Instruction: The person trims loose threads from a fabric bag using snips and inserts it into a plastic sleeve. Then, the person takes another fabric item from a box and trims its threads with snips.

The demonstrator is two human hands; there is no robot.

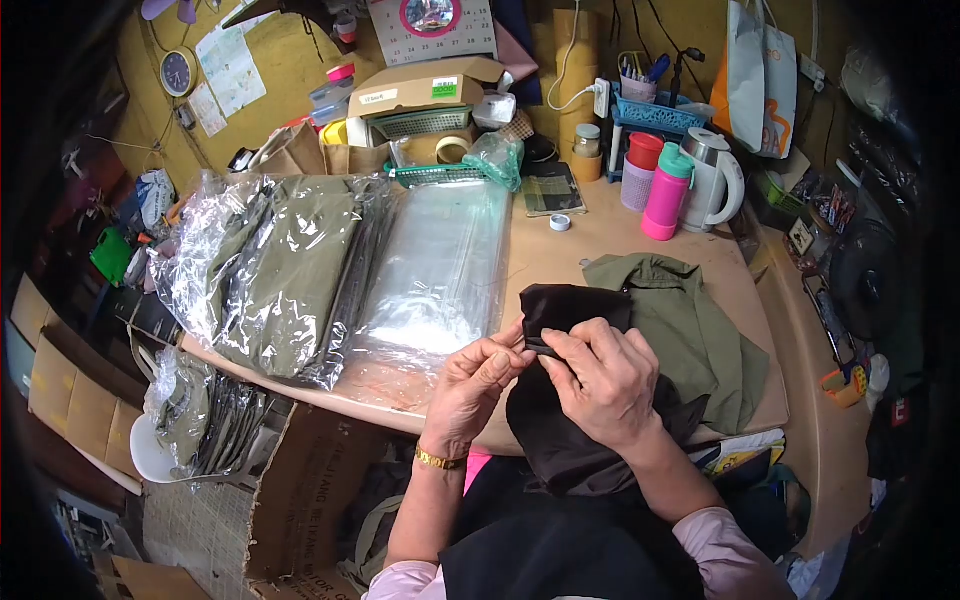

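Near the front edge of the table, both hands meet at the edge of a black cloth piece (572, 308). My left hand (478, 380) pinches its left edge between thumb and fingers. My right hand (603, 378) is closed on the same cloth just beside it, fingertips almost touching the left ones. More dark cloth (560, 430) hangs below over the table edge toward my lap. An olive green garment (690, 330) lies spread on the table to the right, partly under the black cloth. Whether anything small is between the fingertips cannot be made out.
Bagged olive garments (295, 270) are piled at left beside a stack of clear plastic bags (435, 265). A pink bottle (667, 195) and a kettle (712, 180) stand at the back right. An open cardboard box (300, 500) and a white stool (155, 450) with more bagged garments are below.
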